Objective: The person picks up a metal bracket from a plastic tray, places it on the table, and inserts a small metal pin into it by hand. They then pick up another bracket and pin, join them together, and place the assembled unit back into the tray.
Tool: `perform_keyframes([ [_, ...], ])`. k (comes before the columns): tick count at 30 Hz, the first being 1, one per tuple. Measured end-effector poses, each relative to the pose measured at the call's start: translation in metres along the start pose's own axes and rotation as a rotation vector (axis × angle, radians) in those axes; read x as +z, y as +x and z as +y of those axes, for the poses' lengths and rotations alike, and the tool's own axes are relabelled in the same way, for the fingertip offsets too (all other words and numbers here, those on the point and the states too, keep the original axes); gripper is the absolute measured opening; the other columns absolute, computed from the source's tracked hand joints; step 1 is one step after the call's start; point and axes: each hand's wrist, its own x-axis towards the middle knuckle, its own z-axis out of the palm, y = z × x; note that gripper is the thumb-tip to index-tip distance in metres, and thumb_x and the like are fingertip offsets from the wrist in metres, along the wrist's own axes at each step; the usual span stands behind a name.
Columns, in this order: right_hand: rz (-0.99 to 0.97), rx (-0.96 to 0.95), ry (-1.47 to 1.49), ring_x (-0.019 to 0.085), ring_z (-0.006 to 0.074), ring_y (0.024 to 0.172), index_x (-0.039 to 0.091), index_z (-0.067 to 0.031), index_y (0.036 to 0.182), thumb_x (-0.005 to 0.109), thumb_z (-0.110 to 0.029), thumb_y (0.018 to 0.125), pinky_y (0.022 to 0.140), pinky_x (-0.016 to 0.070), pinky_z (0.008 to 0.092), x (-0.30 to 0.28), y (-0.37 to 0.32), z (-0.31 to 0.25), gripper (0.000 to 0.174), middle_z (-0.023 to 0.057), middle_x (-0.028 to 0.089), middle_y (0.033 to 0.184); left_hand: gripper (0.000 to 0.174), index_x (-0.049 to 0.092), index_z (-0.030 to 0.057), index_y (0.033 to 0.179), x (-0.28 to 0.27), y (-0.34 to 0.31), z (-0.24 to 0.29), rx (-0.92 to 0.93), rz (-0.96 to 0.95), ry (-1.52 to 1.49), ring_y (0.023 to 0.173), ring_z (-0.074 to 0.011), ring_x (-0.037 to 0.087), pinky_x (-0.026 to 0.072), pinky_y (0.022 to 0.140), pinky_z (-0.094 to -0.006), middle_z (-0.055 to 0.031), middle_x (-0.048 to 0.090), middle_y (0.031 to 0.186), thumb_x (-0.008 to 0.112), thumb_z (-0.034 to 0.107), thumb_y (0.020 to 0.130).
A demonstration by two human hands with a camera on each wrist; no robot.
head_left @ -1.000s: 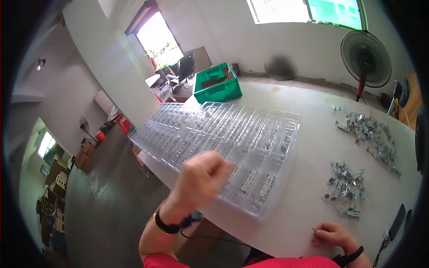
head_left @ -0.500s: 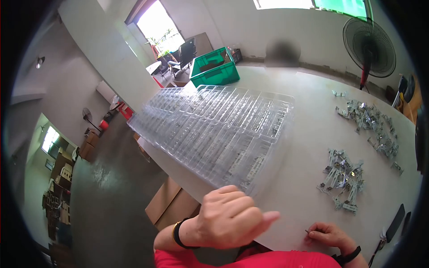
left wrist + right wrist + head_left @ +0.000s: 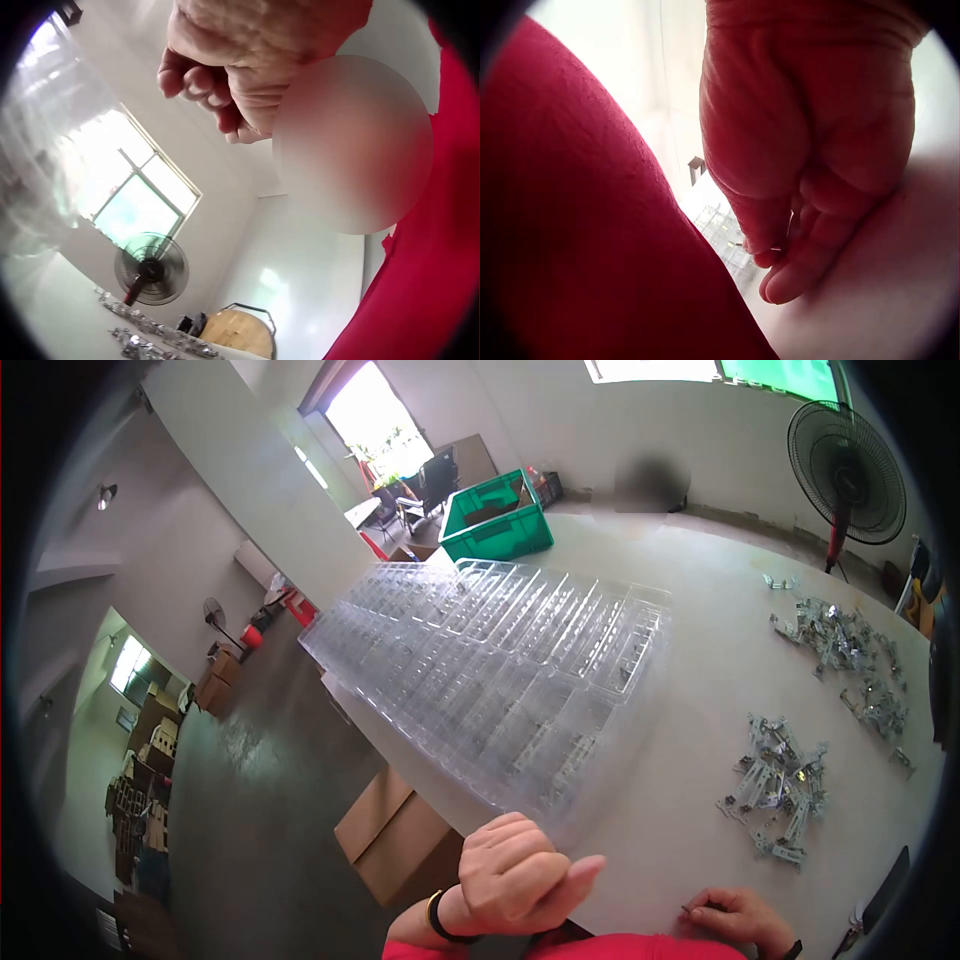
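My left hand point(image 3: 515, 872) hovers by the near corner of a clear plastic compartment tray point(image 3: 600, 705). Its fingers are curled in, the thumb sticks out, and nothing shows in its grasp. The left wrist view has the same curled fingers point(image 3: 196, 81) from below. Rows of small metal pieces lie in the tray's compartments. At the table's near edge, my right hand point(image 3: 745, 918) pinches a small, thin dark piece point(image 3: 686, 908) between thumb and forefinger; only its tip shows. The right wrist view shows that thumb and fingers point(image 3: 795, 281) closed together.
One pile of loose metal brackets point(image 3: 780, 785) lies right of the tray on the white table point(image 3: 680, 760), and another pile point(image 3: 850, 650) farther back. A black-handled tool point(image 3: 885, 890) lies at the right edge. Beyond the tray stands a green crate point(image 3: 497, 532); a cardboard box point(image 3: 395, 830) is below the table.
My left hand has come back from over the tray toward my body and rightward, its fingers still curled. The right hand keeps its pinch near the table edge. The head view has shifted slightly.
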Motion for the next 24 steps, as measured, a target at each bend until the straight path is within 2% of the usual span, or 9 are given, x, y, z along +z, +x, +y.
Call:
perform_keyframes([
  [3,0.021,0.105,0.139,0.068,0.0121,0.093,0.068,-0.0017,0.106,0.063,-0.017,0.1,0.084,0.0536,0.0276,0.002,0.002,0.001,0.017,0.0052,0.074,0.1,0.034,0.05,0.0054,0.062,0.003,0.023,0.021,0.087,-0.036,-0.103,0.044,-0.0157,0.039,0.0315,0.044,-0.028,-0.0025,0.04,0.054,0.082,0.003,0.074],
  [5,0.033,0.013,-0.075,0.066,0.0105,0.089,0.071,-0.0061,0.105,0.064,-0.024,0.099,0.08,0.0524,0.0273,-0.002,0.006,0.024,0.021,0.0024,0.073,0.096,0.039,0.046,0.0058,0.059,0.012,0.039,0.037,0.087,0.009,-0.158,0.044,-0.0152,0.038,0.0292,0.043,-0.0271,-0.0021,0.039,0.054,0.082,0.002,0.072],
  [7,0.033,-0.003,-0.067,0.065,0.0101,0.088,0.07,-0.006,0.105,0.064,-0.025,0.099,0.079,0.0521,0.027,-0.001,0.005,0.03,0.021,0.0023,0.073,0.095,0.046,0.037,0.0101,0.059,0.019,0.054,0.052,0.226,0.117,-0.221,0.043,-0.0153,0.036,0.0268,0.043,-0.0281,-0.0003,0.033,0.056,0.079,0.006,0.077],
  [9,0.042,-0.043,-0.063,0.065,0.0097,0.087,0.07,-0.0058,0.105,0.064,-0.025,0.099,0.078,0.0517,0.0268,0.0,0.002,0.02,0.021,0.0022,0.073,0.094,0.047,0.036,0.0102,0.057,0.034,0.05,0.056,0.351,0.176,-0.248,0.042,-0.0135,0.034,0.0235,0.043,-0.0278,0.0013,0.031,0.056,0.08,0.006,0.074],
  [13,0.05,-0.038,-0.218,0.063,0.01,0.084,0.07,-0.006,0.106,0.064,-0.026,0.099,0.076,0.0511,0.0275,0.001,0.001,0.009,0.022,0.0019,0.071,0.09,0.047,0.037,0.0085,0.057,0.041,0.047,0.076,0.259,0.148,-0.374,0.045,-0.0135,0.037,0.0297,0.043,-0.0281,-0.0006,0.033,0.057,0.079,0.001,0.077],
  [15,0.013,-0.066,-0.252,0.062,0.0111,0.086,0.07,-0.0059,0.106,0.064,-0.026,0.099,0.079,0.051,0.0288,0.0,0.001,0.013,0.022,0.0027,0.071,0.092,0.042,0.043,0.0063,0.057,0.037,0.043,0.074,0.292,-0.059,-0.484,0.044,-0.0155,0.04,0.0276,0.042,-0.0268,-0.0019,0.04,0.055,0.083,0.001,0.07],
  [16,-0.005,-0.065,-0.265,0.062,0.0129,0.09,0.069,-0.0059,0.107,0.062,-0.026,0.099,0.081,0.0506,0.03,-0.001,0.001,0.011,0.023,0.0042,0.07,0.095,0.042,0.043,0.0063,0.057,0.044,0.045,0.082,0.289,-0.067,-0.501,0.044,-0.0155,0.04,0.0276,0.042,-0.0268,-0.0019,0.04,0.055,0.083,0.001,0.07],
  [18,0.0,-0.096,-0.247,0.062,0.0135,0.09,0.069,-0.006,0.107,0.062,-0.025,0.099,0.082,0.0506,0.0304,0.002,-0.001,0.006,0.022,0.0046,0.069,0.095,0.045,0.038,0.0095,0.058,0.064,0.055,0.103,0.312,0.214,-0.462,0.043,-0.0126,0.034,0.0235,0.043,-0.0273,0.0012,0.032,0.056,0.081,0.006,0.072],
  [24,-0.042,-0.26,-0.257,0.062,0.0218,0.1,0.067,-0.0054,0.11,0.06,-0.022,0.1,0.089,0.0501,0.0339,0.001,-0.008,0.007,0.021,0.0083,0.066,0.106,0.043,0.041,0.0092,0.057,0.1,0.06,0.113,0.43,0.335,-0.54,0.043,-0.0118,0.032,0.0229,0.043,-0.0262,0.0018,0.03,0.055,0.082,0.007,0.07],
])
